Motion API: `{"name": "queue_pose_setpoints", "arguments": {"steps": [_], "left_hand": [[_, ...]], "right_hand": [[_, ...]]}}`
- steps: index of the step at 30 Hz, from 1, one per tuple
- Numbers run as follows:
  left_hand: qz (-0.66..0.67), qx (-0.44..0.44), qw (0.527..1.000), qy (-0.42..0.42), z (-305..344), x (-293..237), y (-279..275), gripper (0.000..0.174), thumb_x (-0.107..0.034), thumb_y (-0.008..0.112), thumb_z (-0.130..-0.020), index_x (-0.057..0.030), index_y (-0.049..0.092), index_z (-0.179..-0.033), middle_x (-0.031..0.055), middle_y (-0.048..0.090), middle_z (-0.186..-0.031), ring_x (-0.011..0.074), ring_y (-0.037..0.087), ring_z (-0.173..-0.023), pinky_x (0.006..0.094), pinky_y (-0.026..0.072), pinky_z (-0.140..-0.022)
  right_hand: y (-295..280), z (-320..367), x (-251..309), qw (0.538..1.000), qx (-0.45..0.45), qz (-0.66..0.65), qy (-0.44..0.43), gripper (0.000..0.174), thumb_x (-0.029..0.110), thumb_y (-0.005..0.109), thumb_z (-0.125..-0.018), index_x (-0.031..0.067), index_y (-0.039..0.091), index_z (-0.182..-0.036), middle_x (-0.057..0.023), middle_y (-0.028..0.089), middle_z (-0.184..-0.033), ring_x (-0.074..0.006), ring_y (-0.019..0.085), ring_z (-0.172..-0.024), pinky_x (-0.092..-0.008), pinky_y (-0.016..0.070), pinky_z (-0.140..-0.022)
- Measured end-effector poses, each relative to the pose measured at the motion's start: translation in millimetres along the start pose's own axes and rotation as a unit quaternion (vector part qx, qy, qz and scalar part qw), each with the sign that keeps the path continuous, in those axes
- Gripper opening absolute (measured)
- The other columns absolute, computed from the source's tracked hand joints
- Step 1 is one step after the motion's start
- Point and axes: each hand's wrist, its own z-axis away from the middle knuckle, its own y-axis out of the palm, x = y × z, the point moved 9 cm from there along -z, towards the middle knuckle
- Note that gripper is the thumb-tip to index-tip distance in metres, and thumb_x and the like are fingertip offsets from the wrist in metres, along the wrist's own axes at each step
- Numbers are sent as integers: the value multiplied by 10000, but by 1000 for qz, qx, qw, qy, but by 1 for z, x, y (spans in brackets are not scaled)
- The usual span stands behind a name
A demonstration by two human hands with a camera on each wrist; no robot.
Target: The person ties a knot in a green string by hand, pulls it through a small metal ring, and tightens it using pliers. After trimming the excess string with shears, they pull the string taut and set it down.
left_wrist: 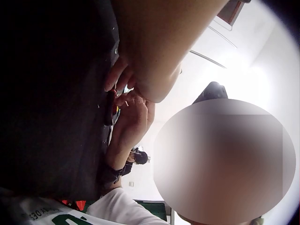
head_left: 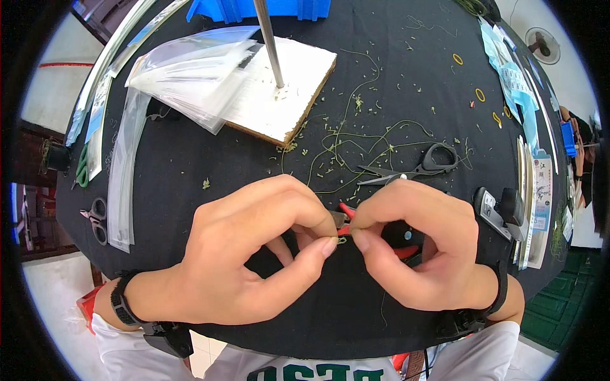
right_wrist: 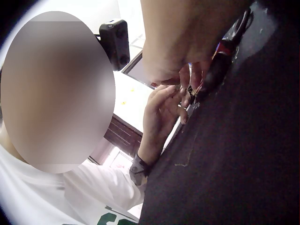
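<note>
Over the near middle of the black table, both hands meet fingertip to fingertip. My left hand (head_left: 254,254) pinches a small looped piece of green cord (head_left: 342,240) between thumb and index finger. From the other side, my right hand (head_left: 419,244) pinches at the same cord with thumb and index fingertip; its end is hidden by the fingers. Beneath the hands lie red-handled pliers (head_left: 406,252), largely covered. Beyond them rest black-handled scissors (head_left: 438,159) with parted blades. In the wrist views, the left hand (left_wrist: 150,70) and right hand (right_wrist: 187,51) hide the cord.
A white-topped board (head_left: 305,70) with an upright metal rod (head_left: 270,44) stands at the back, clear plastic sleeves (head_left: 190,76) overlapping it. Loose green thread (head_left: 375,136) and clippings litter the cloth. A stapler (head_left: 499,216) sits at right, small scissors (head_left: 97,219) at left, a blue bin (head_left: 260,9) behind.
</note>
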Motion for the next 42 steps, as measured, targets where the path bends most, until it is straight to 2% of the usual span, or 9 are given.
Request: {"name": "queue_pose_setpoints", "arguments": {"steps": [5,8,14,20,26,29,32,35,42], "left_hand": [[4,-4,1000,4,0,0,0,86,53,621,-760,61,596,-843,139,575,-837,127,584,-694,196,525,-525],[-4,-2,1000,15,0,-2,0,85,56,621,-758,60,597,-839,138,577,-834,126,582,-686,195,522,-518],[-3,-14,1000,6,0,-2,-2,88,59,623,-754,60,600,-838,140,580,-831,127,580,-679,192,516,-506],[-12,-11,1000,26,-1,-5,-1,87,61,625,-751,62,600,-834,140,579,-829,123,579,-679,191,511,-507],[-13,-17,999,24,0,-6,-3,92,65,627,-748,62,601,-836,145,579,-833,116,577,-675,190,511,-515],[-20,-17,999,36,0,-7,-3,95,68,627,-746,63,602,-838,146,578,-835,115,577,-671,190,511,-519],[-19,-14,999,39,0,-8,-3,98,69,627,-745,63,602,-839,146,579,-836,116,578,-670,191,510,-522],[-21,-16,999,36,0,-8,-3,97,65,627,-745,62,601,-838,147,579,-837,115,579,-671,193,507,-522],[-18,-18,999,36,0,-8,-5,95,65,625,-747,62,602,-839,148,581,-836,112,582,-667,190,504,-521]], "right_hand": [[5,1,-3,999,35,-17,38,150,-83,606,-676,-26,612,-815,-89,599,-693,-146,567,-581,-240,431,-542],[6,1,2,999,33,3,-41,147,-77,604,-692,-33,610,-832,-90,602,-710,-146,573,-591,-232,431,-549],[0,2,-8,998,-1,-42,47,146,-74,608,-687,-32,616,-827,-89,599,-697,-145,578,-596,-232,434,-555],[5,0,0,999,33,-21,-5,113,-74,600,-705,-36,609,-810,-100,601,-714,-143,576,-608,-238,435,-569],[1,1,-3,999,19,-31,30,100,-73,602,-708,-38,608,-801,-101,603,-711,-145,574,-605,-241,432,-565],[0,3,-8,996,-24,-68,59,102,-67,616,-709,-39,612,-807,-101,606,-708,-146,573,-605,-241,425,-560],[4,-1,0,998,27,-49,27,105,-66,622,-713,-44,615,-816,-99,611,-710,-143,574,-610,-237,423,-557],[3,-1,2,999,26,-11,-17,117,-70,630,-724,-18,603,-825,-75,596,-726,-127,592,-580,-223,459,-528],[-2,3,-8,995,-35,-70,57,110,-65,637,-725,-12,609,-817,-76,600,-719,-123,592,-590,-222,460,-526]]}}
